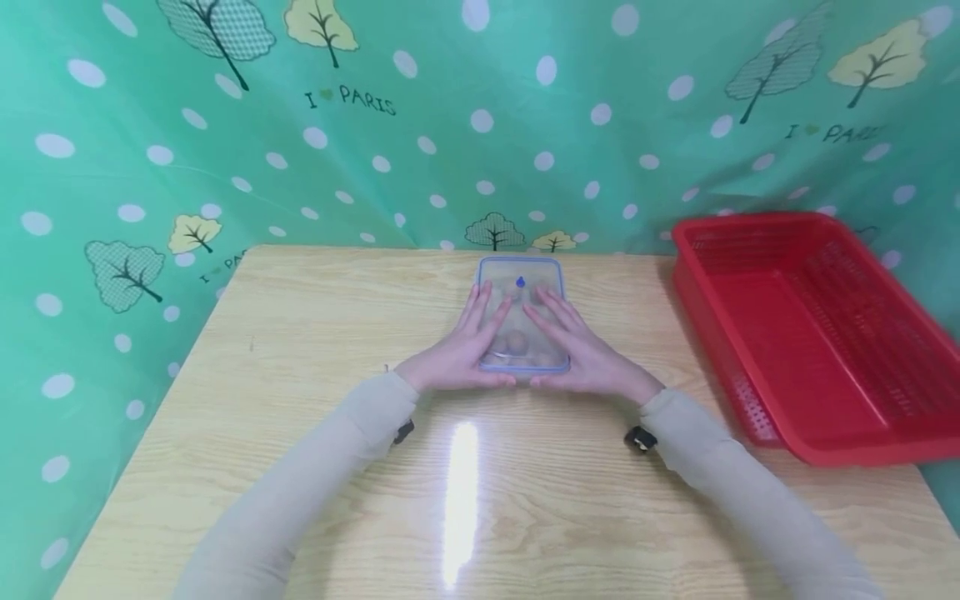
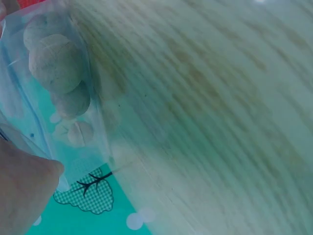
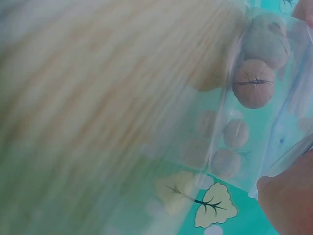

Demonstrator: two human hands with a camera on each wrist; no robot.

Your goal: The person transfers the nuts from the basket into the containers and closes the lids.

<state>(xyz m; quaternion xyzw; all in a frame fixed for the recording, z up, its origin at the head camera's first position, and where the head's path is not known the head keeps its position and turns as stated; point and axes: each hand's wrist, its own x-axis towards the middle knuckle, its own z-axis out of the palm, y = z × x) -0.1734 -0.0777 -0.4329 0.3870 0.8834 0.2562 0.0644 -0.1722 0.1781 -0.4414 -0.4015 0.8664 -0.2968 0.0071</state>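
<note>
A clear plastic box [image 2: 100, 142] with a blue-edged lid [image 1: 517, 267] stands on the table near its far edge. Through its walls show several round, brownish balls [image 3: 253, 84] of differing size, some with a dark crack-like line. My left hand [image 1: 467, 346] lies over the lid's left side with straight, spread fingers. On the other side, my right hand [image 1: 581, 346] rests across the lid in the same way. Both thumbs reach along the box's near edge, their tips close together. Each wrist view catches only a small part of the hand beside the lid.
A large red plastic basket [image 1: 731, 333] with perforated sides stands at the right of the wood-grain table [image 1: 337, 333]. Behind the table hangs a green cloth [image 1: 420, 108] printed with dots and trees. A bright light reflection lies on the tabletop in front of the box.
</note>
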